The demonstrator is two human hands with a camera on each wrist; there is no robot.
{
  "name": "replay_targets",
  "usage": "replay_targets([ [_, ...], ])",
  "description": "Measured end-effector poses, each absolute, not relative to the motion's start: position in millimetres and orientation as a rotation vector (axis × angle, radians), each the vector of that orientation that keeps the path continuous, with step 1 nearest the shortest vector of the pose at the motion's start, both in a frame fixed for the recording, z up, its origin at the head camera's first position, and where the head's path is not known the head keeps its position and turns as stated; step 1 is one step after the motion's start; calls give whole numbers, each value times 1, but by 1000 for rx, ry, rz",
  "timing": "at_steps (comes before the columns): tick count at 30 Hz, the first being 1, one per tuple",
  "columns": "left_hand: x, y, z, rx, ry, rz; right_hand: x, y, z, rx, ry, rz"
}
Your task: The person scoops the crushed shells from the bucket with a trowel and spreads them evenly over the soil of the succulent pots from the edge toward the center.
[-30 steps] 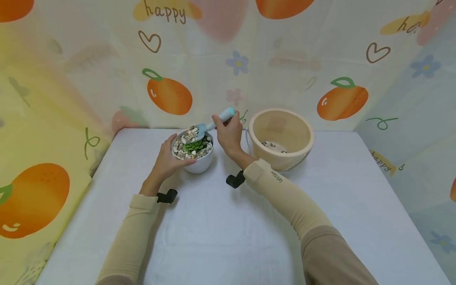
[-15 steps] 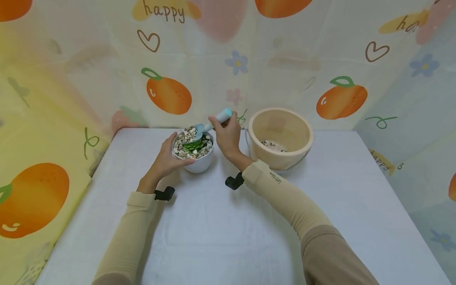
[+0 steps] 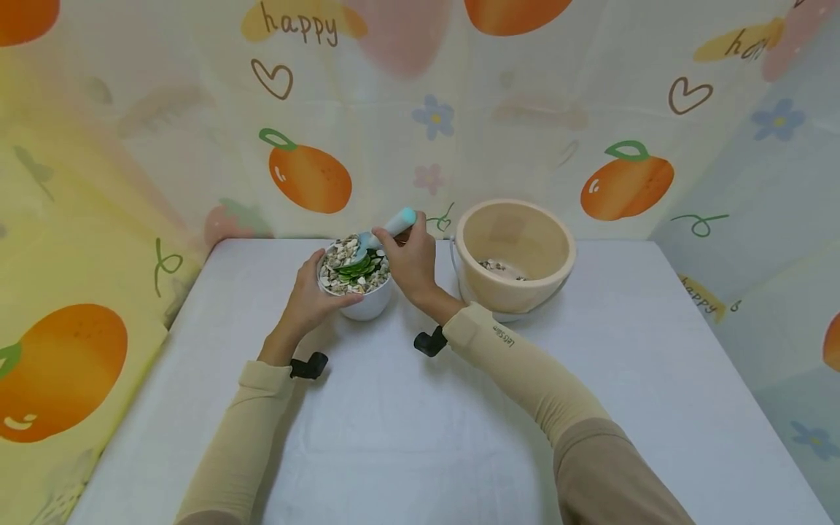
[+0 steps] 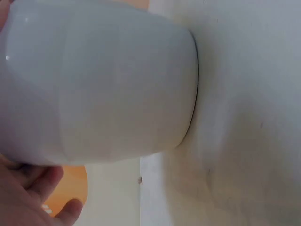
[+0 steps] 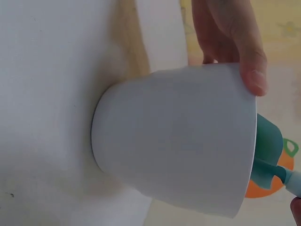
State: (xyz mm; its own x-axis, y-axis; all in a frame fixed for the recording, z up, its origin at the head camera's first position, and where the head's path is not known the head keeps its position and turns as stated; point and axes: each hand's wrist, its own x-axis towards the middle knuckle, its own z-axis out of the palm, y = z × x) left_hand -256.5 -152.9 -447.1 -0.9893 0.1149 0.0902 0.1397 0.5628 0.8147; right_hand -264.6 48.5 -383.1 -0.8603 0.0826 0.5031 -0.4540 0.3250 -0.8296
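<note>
A white plant pot (image 3: 365, 306) stands upright on the table, holding a green succulent (image 3: 357, 268) ringed by pale pebbles (image 3: 343, 252). My left hand (image 3: 307, 293) grips it by the rim, thumb along the near side and fingers round the left. Above the pot's back right, my right hand (image 3: 412, 261) holds a light blue trowel (image 3: 397, 221) by the handle, its blade slanting down to the pebbles behind the succulent. From the right wrist view, the trowel's teal blade (image 5: 268, 136) shows just over the rim. Only the pot's wall (image 4: 108, 84) fills the left wrist view.
A beige bucket (image 3: 515, 295) with a wire handle stands right of the pot, near the right hand. A few pebbles (image 3: 494, 265) lie on its bottom. The white-covered table (image 3: 420, 437) meets a fruit-patterned cloth backdrop (image 3: 499, 153) at the back.
The right hand and trowel have moved left and down, with the blade lower among the pebbles over the succulent. The left hand keeps its grip on the pot.
</note>
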Motion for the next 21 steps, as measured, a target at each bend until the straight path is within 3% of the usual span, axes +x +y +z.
replay_targets([
  [9, -248, -137, -447, -134, -2693, -1328, -261, 43, -380, 405, -2152, 1366],
  [21, -264, -160, -449, -264, -2815, -1464, -264, 44, -383, 486, -2095, 1669],
])
